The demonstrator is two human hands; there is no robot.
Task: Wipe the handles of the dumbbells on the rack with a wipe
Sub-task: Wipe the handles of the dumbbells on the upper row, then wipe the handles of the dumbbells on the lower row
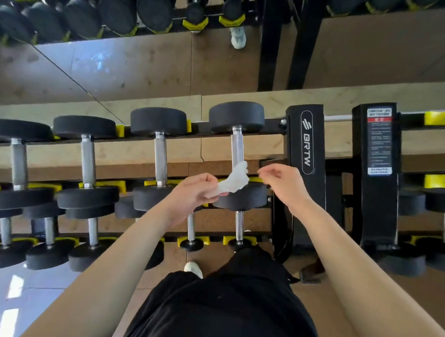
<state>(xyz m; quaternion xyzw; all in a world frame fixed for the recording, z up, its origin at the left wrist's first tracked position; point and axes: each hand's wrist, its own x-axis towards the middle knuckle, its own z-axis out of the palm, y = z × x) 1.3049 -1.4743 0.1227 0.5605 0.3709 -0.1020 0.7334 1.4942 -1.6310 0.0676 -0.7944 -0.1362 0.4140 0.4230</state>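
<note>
- Mirror [145,57]: stands behind the equipment and reflects rows of black dumbbells on yellow cradles, plus a pale shoe.
- Rack [306,142]: black frame with several tiers and yellow cradles. Its right upright bears a white "BRTW" logo.
- Second rack [379,142]: stands just beside the first, on the right. Its upright carries a printed label too small to read.
- Trousers [227,307]: black, filling the lower centre of the view. Both bare forearms reach forward over them.
- Dumbbells [87,153]: black round heads with knurled metal handles, lying in a row on the top tier with their handles pointing away from the person. More lie on the tiers below.
- Rightmost dumbbell [237,116]: last on the top tier, next to the logo upright. Its handle [236,145] is bare along the far part, and the near end is covered from view.
- Left hand [193,192]: over the near head of the rightmost dumbbell, fingers and thumb curled, pinching the near end of the wipe.
- Right hand [281,180]: just right of the handle, fingers loosely bent, nothing in them. A small gap separates the fingertips from the wipe.
- Shoe [193,269]: pale, on the floor under the lowest tier.
- Wipe [232,180]: white and crumpled, stretched from the left hand up to the near end of the handle. Contact with the metal cannot be confirmed.
</note>
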